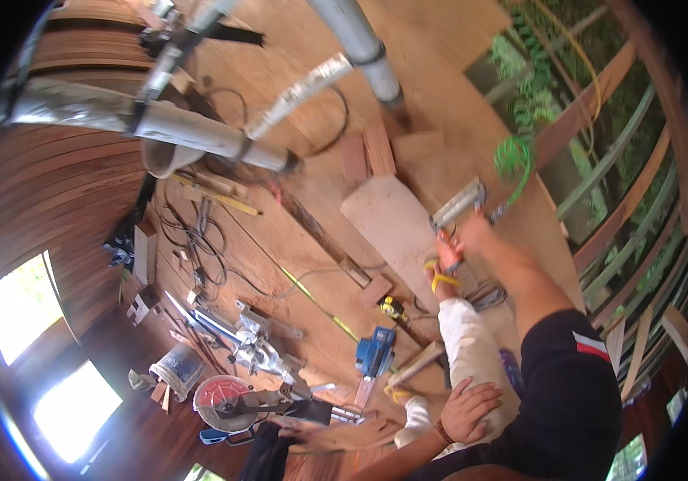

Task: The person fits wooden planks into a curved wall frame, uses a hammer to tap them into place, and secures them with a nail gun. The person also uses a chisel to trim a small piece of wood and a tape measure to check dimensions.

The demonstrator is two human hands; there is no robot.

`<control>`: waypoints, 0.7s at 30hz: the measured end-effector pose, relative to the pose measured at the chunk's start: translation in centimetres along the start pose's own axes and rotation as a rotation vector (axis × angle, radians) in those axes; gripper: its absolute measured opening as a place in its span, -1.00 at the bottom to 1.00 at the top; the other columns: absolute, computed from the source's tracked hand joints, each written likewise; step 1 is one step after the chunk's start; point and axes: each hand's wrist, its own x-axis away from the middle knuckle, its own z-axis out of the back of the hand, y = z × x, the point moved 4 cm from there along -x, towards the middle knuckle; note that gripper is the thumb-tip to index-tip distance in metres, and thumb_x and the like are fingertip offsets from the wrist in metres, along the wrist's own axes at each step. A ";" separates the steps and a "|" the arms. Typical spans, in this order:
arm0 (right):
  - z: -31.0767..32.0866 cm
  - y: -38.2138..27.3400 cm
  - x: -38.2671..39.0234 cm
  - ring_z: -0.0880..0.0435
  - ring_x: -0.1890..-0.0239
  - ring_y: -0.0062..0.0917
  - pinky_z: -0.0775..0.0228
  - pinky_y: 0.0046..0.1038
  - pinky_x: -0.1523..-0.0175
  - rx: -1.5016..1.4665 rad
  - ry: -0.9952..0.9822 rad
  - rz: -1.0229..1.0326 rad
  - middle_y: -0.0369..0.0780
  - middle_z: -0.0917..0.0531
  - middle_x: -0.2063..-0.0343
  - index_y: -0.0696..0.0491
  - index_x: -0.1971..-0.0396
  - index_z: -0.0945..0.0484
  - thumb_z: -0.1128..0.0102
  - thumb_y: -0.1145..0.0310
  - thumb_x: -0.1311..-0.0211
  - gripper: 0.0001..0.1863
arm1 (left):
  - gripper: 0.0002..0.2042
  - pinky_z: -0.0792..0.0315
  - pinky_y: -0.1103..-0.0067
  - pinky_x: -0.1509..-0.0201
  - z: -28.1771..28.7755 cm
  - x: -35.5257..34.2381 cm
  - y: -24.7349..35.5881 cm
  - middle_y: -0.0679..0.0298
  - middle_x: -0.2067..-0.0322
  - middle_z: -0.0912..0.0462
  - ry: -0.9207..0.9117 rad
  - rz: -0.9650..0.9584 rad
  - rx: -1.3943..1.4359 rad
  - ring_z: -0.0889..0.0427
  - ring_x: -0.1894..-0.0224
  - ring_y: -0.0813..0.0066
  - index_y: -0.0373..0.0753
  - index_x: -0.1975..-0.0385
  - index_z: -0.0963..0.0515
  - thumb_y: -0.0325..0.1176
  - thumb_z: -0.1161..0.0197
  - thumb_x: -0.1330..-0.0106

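Wooden floor (296,200) spreads below you, mitre saw (236,397) lower left, blue power planer (375,351) near your white-trousered leg (464,341). Your right hand (472,228) grips a nail gun (457,204) against a pale board (392,220). Left hand (468,409) rests open on your thigh.

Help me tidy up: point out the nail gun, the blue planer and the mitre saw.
nail gun (457,205): head view, on its long silver magazine, held in the right hand (472,228).
blue planer (375,353): head view, on its blue body, on the floor.
mitre saw (222,398): head view, on its red blade guard.
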 end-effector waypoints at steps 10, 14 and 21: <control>4.1 -10.9 27.4 -0.65 -0.19 -0.19 -0.42 -0.06 -0.28 -0.241 0.221 -0.228 -0.12 -0.66 -0.18 -0.01 -0.16 -0.65 0.06 -0.16 -0.42 -0.39 | -0.56 -0.05 0.17 -0.50 4.3 3.5 1.5 0.09 -0.24 -0.47 -0.114 0.117 -0.254 -0.36 -0.38 0.08 -0.17 -0.18 -0.45 -0.19 -0.05 -0.33; 7.8 -14.5 35.4 -0.66 -0.17 -0.19 -0.43 -0.06 -0.26 -0.484 0.359 -0.310 -0.11 -0.67 -0.14 -0.01 -0.13 -0.66 0.03 -0.14 -0.40 -0.41 | -0.59 -0.11 0.21 -0.45 11.5 7.5 5.2 0.11 -0.19 -0.50 0.093 0.224 -0.299 -0.40 -0.33 0.12 -0.17 -0.16 -0.47 -0.21 -0.05 -0.35; 14.8 -24.4 46.1 -0.67 -0.13 -0.19 -0.45 -0.07 -0.23 -0.705 0.634 -0.188 -0.10 -0.69 -0.09 -0.01 -0.09 -0.67 -0.02 -0.11 -0.38 -0.45 | -0.64 -0.21 0.28 -0.37 19.7 17.6 9.0 0.13 -0.09 -0.54 0.385 0.390 -0.232 -0.46 -0.24 0.18 -0.16 -0.13 -0.50 -0.23 -0.04 -0.38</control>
